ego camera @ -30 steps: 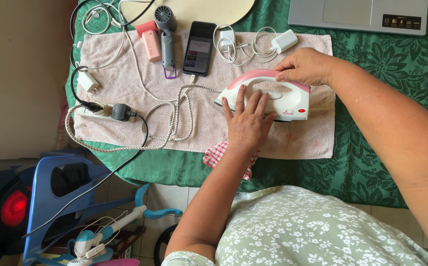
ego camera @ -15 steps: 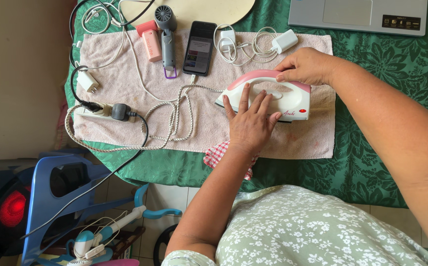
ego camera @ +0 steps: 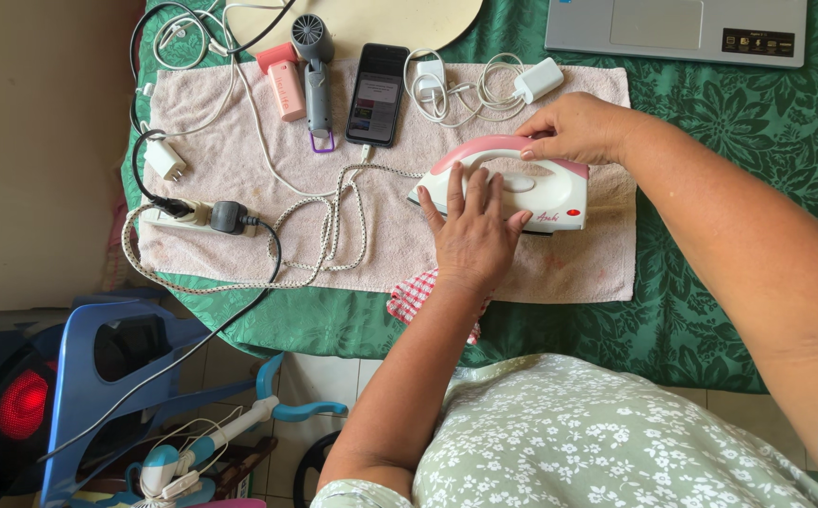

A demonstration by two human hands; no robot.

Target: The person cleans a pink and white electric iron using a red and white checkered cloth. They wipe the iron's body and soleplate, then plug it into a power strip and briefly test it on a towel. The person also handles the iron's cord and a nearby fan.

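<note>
Resting flat, fingers spread, the left hand lies on the white-and-pink iron, which sits on the pink towel at 3 o'clock. At 1 o'clock, the right hand pinches the iron's pink handle.

A phone, a small fan and chargers are being kept on a pink towel, a laptop far right.

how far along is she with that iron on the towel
Done: the iron lies on the pink towel, its braided cord running to the power strip. In hand: left hand flat on its side, right hand on the pink handle. Left: the red checked cloth sits under the wrist, not spread out.
</note>
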